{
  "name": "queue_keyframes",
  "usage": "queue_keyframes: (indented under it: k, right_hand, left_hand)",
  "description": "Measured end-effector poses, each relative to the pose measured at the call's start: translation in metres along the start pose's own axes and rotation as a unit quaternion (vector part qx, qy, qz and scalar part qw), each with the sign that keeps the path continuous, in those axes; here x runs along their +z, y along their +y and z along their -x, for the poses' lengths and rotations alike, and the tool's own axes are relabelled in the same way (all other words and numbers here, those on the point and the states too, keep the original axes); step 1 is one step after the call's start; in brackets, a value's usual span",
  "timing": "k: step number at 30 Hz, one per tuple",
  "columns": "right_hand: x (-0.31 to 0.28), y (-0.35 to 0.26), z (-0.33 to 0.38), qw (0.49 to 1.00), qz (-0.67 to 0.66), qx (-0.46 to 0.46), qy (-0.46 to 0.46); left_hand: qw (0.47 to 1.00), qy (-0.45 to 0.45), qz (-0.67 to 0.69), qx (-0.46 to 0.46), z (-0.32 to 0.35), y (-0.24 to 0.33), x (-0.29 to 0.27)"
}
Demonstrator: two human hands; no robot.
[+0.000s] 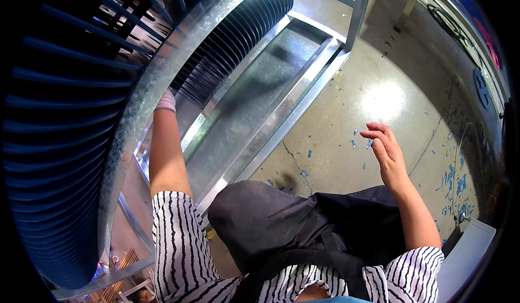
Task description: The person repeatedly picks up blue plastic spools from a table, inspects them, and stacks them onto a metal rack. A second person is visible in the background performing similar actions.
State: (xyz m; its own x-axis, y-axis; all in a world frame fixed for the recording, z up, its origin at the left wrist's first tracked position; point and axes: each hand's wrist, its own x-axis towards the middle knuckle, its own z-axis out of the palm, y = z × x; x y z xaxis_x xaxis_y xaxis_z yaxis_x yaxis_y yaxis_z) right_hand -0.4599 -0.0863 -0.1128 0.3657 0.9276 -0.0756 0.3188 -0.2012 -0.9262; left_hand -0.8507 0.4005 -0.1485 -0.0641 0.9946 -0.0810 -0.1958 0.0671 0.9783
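A large curved machine part with dark blue ribs (59, 113) fills the left side, edged by a shiny metal band (143, 94). My left arm reaches up to this band. What shows of my left hand (167, 101) is a pinkish, striped covering at the wrist; its fingers are hidden behind the band, near the black ribs (233, 43) on the inner side. Whether it grips anything cannot be seen. Over the floor to the right, my right hand (385, 157) hangs in the air, fingers loosely bent and apart, holding nothing.
Below the ribs lies a long metal tray (238, 113) in a metal frame (303, 100), with an upright post (360, 13) at its far end. Blue scraps (460, 185) litter the concrete floor (346, 102). Cables (447, 18) lie at far right; a grey panel (468, 254) stands near right.
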Motion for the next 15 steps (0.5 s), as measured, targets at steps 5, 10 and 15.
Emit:
queue_keyframes:
  k: [5, 10, 15]
  right_hand:
    - [-0.002, 0.002, -0.004, 1.000, 0.000, 0.002, 0.001]
    - [-0.005, 0.007, -0.008, 1.000, -0.009, 0.012, 0.004]
    - [-0.007, 0.007, -0.013, 0.999, -0.021, 0.030, -0.001]
  left_hand:
    - [1.000, 0.009, -0.004, 0.000, 0.004, 0.005, -0.001]
    - [1.000, 0.018, -0.007, -0.003, 0.006, 0.006, 0.001]
    - [0.999, 0.029, -0.012, -0.003, 0.009, 0.010, 0.000]
